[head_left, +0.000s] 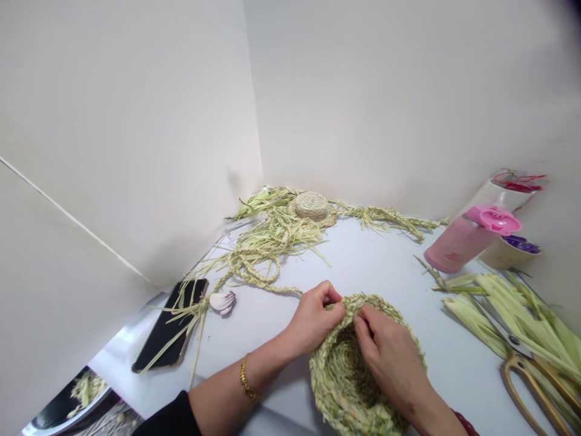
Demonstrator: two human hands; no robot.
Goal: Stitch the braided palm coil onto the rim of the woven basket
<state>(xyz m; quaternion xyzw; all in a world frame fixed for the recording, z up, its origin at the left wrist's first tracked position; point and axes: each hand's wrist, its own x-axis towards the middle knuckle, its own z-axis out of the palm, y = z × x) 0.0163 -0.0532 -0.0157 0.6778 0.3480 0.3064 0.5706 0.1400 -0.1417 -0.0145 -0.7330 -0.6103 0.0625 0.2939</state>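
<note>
A round basket of coiled, braided green husk (327,396) is tilted with its opening toward me at the bottom centre. My left hand (315,318) pinches its upper left rim, where a long braid (284,289) runs off to the left. Just inside the rim, my right hand (390,351) is closed, thumb against fingers; anything between those fingertips is too small to make out. The two hands are close together but apart. From the rim, the braid leads back to loops and loose ends lying on the table.
A small woven hat (311,206) sits among husk strips (290,233) at the back. A dark phone (166,330) and garlic (222,302) lie left. At right are a pink bottle (454,242), cups, husks (521,309) and gold-handled scissors (517,363).
</note>
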